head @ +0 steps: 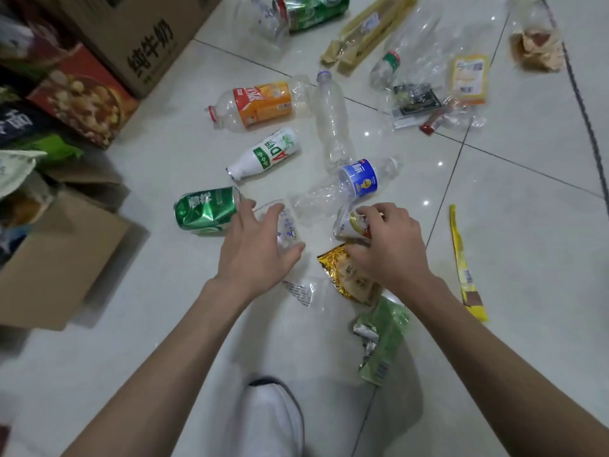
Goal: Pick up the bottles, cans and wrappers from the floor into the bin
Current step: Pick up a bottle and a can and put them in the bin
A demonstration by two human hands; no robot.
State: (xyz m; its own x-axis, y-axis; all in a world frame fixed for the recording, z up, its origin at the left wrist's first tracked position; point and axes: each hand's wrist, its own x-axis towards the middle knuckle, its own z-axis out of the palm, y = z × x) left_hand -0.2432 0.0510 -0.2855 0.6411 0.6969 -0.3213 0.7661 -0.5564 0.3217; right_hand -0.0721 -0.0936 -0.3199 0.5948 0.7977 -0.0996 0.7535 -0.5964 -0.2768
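Litter covers the white tiled floor. My left hand curls over a clear plastic cup, fingers above and thumb below it. Just left lies a crushed green can. My right hand grips a crumpled white can with its fingertips, thumb at the edge of a gold wrapper. Beyond the hands lie a blue-labelled clear bottle, a white AD bottle, an orange-labelled bottle and a plain clear bottle.
An open cardboard box stands at the left, with more cartons behind it. A green wrapper, a long yellow wrapper and a clear film lie near my white shoe. Several wrappers and another green can lie farther off.
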